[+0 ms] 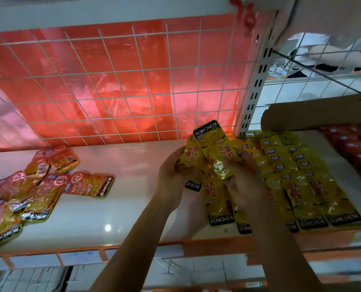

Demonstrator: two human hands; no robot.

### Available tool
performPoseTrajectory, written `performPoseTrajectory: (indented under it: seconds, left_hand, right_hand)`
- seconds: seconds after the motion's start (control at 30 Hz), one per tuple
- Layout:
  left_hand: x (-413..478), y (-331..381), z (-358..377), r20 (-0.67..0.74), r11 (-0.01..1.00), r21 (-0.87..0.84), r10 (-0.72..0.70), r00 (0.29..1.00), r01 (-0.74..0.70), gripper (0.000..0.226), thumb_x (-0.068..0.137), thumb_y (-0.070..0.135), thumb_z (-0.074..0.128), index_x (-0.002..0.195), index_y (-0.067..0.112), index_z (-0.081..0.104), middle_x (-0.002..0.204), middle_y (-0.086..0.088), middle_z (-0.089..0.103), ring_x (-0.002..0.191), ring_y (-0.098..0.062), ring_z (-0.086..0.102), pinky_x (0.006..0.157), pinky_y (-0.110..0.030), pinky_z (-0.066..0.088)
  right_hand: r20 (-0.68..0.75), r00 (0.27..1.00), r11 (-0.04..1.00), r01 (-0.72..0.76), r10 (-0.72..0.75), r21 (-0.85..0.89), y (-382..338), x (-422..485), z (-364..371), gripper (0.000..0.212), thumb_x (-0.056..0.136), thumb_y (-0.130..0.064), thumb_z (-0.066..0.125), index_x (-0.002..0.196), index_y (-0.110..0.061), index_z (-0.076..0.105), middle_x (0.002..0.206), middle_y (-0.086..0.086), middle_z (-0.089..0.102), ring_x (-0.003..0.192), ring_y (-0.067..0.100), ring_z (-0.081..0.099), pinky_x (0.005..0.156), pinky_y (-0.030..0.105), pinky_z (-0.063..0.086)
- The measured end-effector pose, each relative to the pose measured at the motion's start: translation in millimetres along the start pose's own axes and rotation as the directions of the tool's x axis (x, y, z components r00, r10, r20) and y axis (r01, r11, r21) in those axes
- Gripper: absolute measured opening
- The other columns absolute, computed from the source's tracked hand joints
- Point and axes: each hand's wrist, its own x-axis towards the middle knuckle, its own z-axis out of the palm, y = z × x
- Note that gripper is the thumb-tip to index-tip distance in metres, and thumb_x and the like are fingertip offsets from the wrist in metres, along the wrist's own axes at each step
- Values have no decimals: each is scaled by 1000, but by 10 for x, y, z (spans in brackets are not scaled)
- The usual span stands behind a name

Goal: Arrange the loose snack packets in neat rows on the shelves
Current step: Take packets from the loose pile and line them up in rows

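Both hands (207, 175) grip yellow packets (212, 150) above shelf (122, 218)

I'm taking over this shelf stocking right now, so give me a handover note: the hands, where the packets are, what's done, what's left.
Left hand: grips a bunch of yellow packets above the shelf.
Right hand: holds the same bunch from the other side.
Done: yellow rows lie overlapped on the shelf's right part; what look like red rows sit at the far right, blurred.
Left: lay the held bunch down beside the yellow rows, then probably line up the red pile, which lies jumbled at the left.
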Motion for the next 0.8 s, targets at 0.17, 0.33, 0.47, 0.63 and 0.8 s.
performPoseTrajectory:
  seconds: [0.17, 0.33, 0.47, 0.63, 0.8]
  left_hand:
    - [-38, -17, 49, -125, 993, 70, -88, 988, 97, 9, 91, 1, 58, 92, 5, 66, 79, -9, 70, 68, -20, 64, 64, -30, 54]
    - [-137, -92, -1, -52, 972, 93, -213, 976, 217, 8, 88, -6, 59, 84, 0, 56, 80, -13, 66, 72, -23, 66, 68, -33, 59]
    - [-249, -210, -49, -56, 937, 226, -258, 964, 264, 9, 86, -3, 64, 81, 3, 60, 74, -11, 65, 68, -22, 61, 59, -29, 50]
    - [-326, -309, -61, -104, 848, 472, -219, 970, 242, 12, 78, 8, 77, 77, 17, 69, 65, 5, 68, 62, -10, 62, 57, -22, 52]
    - [-373, -365, -37, -66, 744, 650, -149, 987, 156, 11, 76, 22, 80, 78, 24, 69, 70, 10, 71, 64, -3, 65, 56, -14, 47]
  right_hand:
    - [23, 998, 996, 52, -51, -69, -125, 34, -136, 30, 89, 2, 58, 115, -12, 59, 103, 13, 66, 85, 27, 67, 58, 37, 57]
    - [-20, 996, 991, 87, -90, -104, -247, 90, -329, 34, 86, 0, 62, 116, -11, 52, 90, -2, 68, 85, 16, 68, 59, 34, 57]
    - [-79, 991, 983, 95, -109, -156, -310, 134, -477, 14, 87, -12, 67, 84, -17, 53, 76, -4, 63, 74, 14, 63, 54, 26, 50]
    - [-116, 989, 989, 78, -92, -122, -357, 164, -599, 10, 89, -16, 65, 86, -20, 56, 77, 0, 59, 65, 10, 61, 54, 23, 49]
    - [-125, 987, 990, 85, -99, -116, -355, 183, -610, 8, 90, -15, 63, 84, -19, 59, 77, -2, 66, 66, 8, 66, 54, 24, 53]
